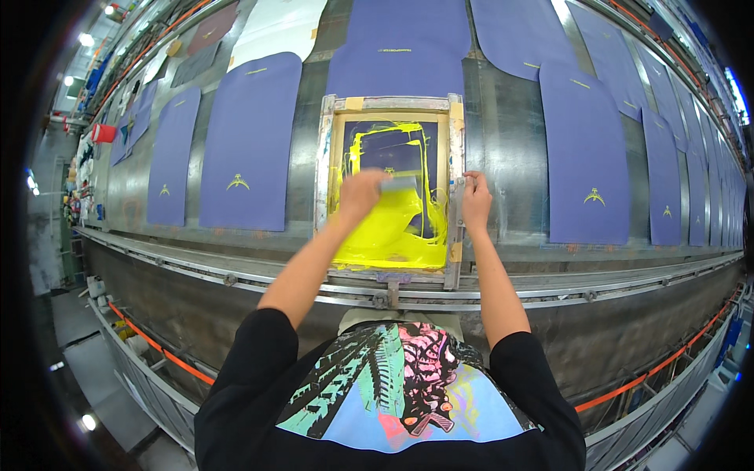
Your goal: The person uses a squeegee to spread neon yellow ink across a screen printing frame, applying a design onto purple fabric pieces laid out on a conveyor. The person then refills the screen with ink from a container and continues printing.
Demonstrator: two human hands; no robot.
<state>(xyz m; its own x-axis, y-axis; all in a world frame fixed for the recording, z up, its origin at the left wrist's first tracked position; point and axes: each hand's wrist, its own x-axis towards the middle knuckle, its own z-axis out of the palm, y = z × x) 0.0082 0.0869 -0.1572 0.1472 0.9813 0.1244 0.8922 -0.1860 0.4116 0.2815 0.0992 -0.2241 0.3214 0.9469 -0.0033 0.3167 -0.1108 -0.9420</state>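
A screen printing frame (323, 157) with a pale tape border lies on the long table in front of me. Bright yellow ink (385, 235) covers the near part of its mesh and streaks up both sides, around a dark area at the far end. My left hand (361, 196) is closed around a squeegee (400, 183), held over the middle of the mesh. Part of its handle is hidden by my fingers. At the frame's right side, my right hand (476, 200) grips the edge rail with bent fingers.
Purple fabric panels (250, 149) with small yellow prints lie flat on the metal table (503, 157) to both sides and beyond the frame. A metal rail (542, 297) runs along the near edge. A white panel (275, 31) and a red bucket (103, 133) are at the left.
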